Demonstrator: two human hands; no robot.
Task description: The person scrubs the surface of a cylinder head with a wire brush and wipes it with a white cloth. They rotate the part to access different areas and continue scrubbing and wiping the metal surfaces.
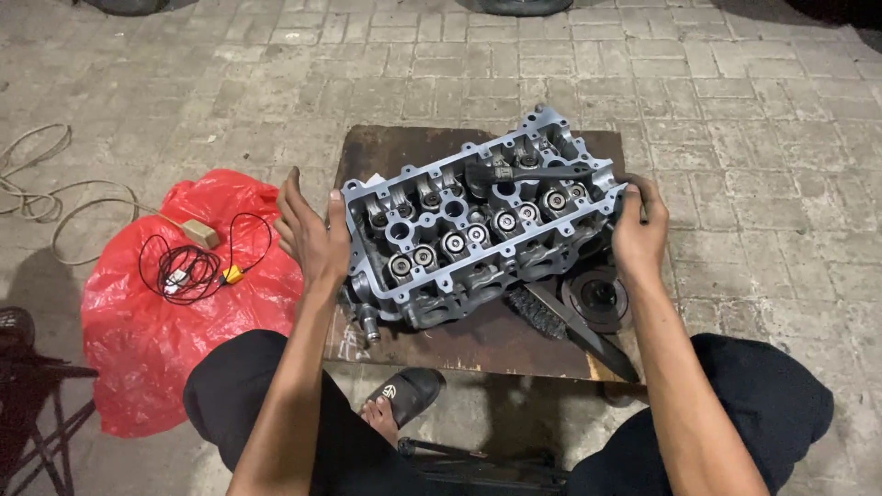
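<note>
A grey metal cylinder head (pixel 478 220) with several valve springs showing lies on a dark wooden board (pixel 386 147) on the paved floor. My left hand (pixel 312 234) grips its left end, thumb over the rim. At the opposite end, my right hand (pixel 638 230) clasps the head's right side. A black tool (pixel 524 172) rests across the top of the head.
A black wire brush (pixel 565 326) and a round black disc (pixel 597 296) lie on the board under the head's right side. A red plastic bag (pixel 156 321) with black wires and a small tan box sits at left. A light cord (pixel 37 193) coils far left. My sandalled foot (pixel 400 397) is below the board.
</note>
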